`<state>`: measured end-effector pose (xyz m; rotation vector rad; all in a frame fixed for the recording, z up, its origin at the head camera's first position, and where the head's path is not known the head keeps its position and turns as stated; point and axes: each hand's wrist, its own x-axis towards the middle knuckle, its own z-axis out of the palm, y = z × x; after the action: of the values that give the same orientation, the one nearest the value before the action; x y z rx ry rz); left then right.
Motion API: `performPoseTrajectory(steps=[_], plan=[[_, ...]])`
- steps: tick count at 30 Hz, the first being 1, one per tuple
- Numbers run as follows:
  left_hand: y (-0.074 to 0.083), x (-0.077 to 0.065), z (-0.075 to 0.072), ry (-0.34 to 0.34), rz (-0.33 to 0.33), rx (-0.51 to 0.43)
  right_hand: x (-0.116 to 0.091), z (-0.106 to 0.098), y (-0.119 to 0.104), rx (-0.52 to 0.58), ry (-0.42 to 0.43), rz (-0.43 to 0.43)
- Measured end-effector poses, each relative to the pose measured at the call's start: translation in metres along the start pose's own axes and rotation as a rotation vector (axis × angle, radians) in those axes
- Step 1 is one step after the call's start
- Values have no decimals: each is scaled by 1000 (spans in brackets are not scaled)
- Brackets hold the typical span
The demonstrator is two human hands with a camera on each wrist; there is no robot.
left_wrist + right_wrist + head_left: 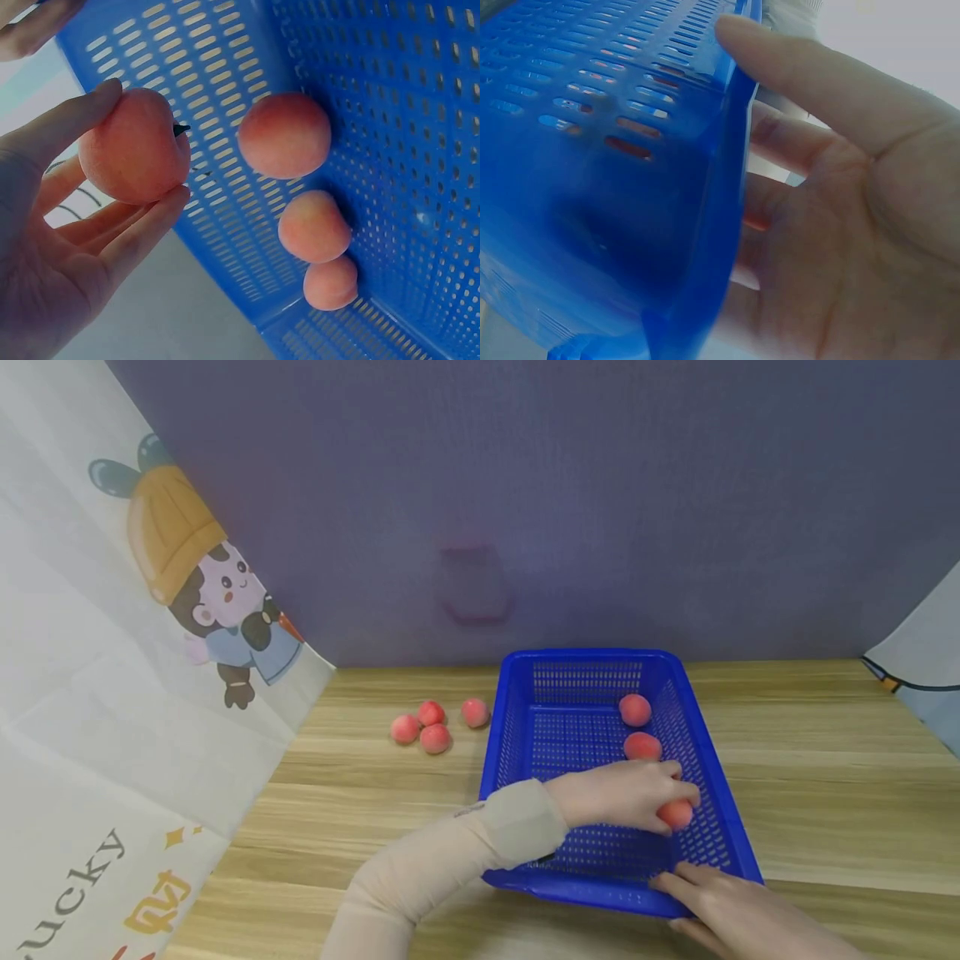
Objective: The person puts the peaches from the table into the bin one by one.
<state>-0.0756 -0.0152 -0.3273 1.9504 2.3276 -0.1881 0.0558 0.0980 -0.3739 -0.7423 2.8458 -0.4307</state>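
In the head view, covering part of a peach with the left hand, curled round it over the blue basket. Gripping the near rim with the right hand, half curled, with some fingertips hidden behind it in the right wrist view.

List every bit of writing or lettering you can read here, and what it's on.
"ucky", dark letters on the white sheet at left, cut off by the picture's edge.
"财", an orange character on the same sheet.
Red mark below it: cut off, unreadable.
Small dark mark on the left sleeve: too small to read.
Blue basket and peaches: no readable text.
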Motion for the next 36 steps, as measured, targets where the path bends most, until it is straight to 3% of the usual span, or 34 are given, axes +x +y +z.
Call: performPoseTrajectory(steps=[4, 13, 23, 36], plan=[[1, 3, 6, -25, 8, 2, 0, 0, 0, -10, 6, -8], [5, 10, 18, -164, -43, -43, 1, 1, 0, -1, 6, -15], [10, 13, 30, -171, 56, 33, 0, 1, 2, 5, -4, -28], [16, 19, 38, -233, 49, -7, 2, -2, 0, 41, -36, -5]])
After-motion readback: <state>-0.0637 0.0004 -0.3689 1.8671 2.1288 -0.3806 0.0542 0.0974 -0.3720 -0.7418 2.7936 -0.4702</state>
